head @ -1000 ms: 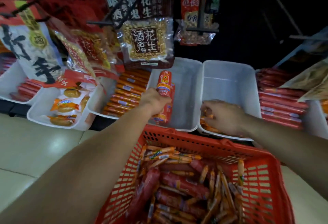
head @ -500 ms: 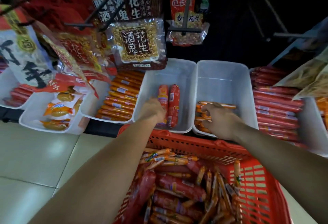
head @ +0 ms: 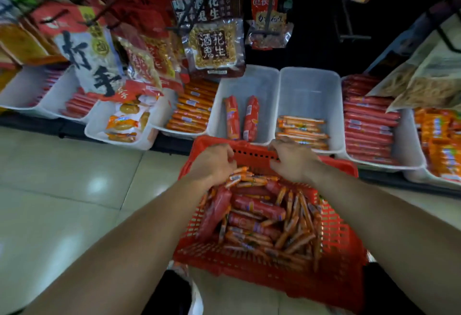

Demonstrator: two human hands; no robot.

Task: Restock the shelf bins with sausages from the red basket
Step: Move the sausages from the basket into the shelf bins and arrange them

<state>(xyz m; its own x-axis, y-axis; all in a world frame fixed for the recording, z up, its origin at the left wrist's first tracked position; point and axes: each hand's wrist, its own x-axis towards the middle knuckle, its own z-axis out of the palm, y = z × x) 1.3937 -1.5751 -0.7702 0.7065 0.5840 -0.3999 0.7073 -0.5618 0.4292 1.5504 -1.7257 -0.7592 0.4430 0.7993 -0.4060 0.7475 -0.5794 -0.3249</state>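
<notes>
The red basket [head: 344, 237] stands on the floor in front of the shelf, full of thick red sausages [head: 257, 206] and thin orange sausages [head: 291, 235]. My left hand [head: 212, 162] is over the basket's far left corner, fingers curled onto a bunch of thin orange sausages [head: 239, 177]. My right hand [head: 291, 158] hovers by the far rim, fingers bent down and apart, holding nothing. Behind the basket, one white bin [head: 252, 77] holds two thick red sausages [head: 240, 119]. The white bin [head: 310, 82] to its right holds a stack of thin orange sausages [head: 301, 130].
More white bins line the shelf: orange sausages [head: 192, 112] to the left, red sausages [head: 366, 127] to the right, snack packs [head: 124, 122] further left. Hanging peanut bags [head: 213, 45] overhang the bins. Pale tiled floor [head: 74, 190] lies to the left of the basket.
Both hands have left the bins and come back over the basket. The left hand put down two thick red sausages in the middle bin; the right hand left thin ones in its bin.
</notes>
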